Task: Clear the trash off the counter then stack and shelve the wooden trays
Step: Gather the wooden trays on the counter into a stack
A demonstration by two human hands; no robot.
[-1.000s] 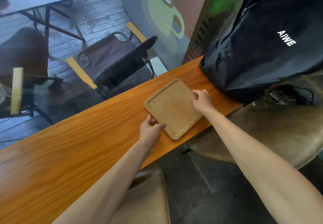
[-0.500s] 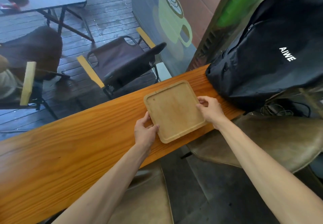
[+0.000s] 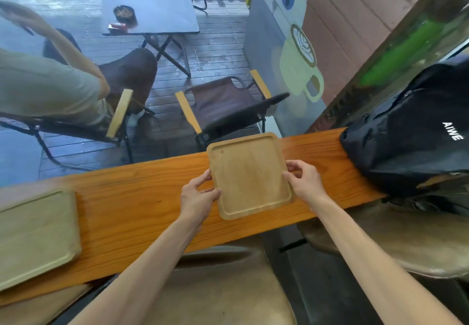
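Observation:
A small square wooden tray (image 3: 250,172) is held over the orange wooden counter (image 3: 142,197), its far edge tilted up past the counter's back edge. My left hand (image 3: 198,196) grips its left rim and my right hand (image 3: 305,184) grips its right rim. The tray is empty. A second, paler and larger wooden tray (image 3: 35,236) lies flat on the counter at the far left, partly cut off by the frame.
A black backpack (image 3: 416,134) sits on the counter's right end. Brown stools (image 3: 220,289) stand below the counter. Through the window, a seated person (image 3: 48,88), folding chairs (image 3: 225,106) and a dark table (image 3: 149,7) occupy a deck.
Both hands have closed on the small tray and lifted it off the counter, turning it square to me. The view has tilted up and left, bringing the larger tray into sight.

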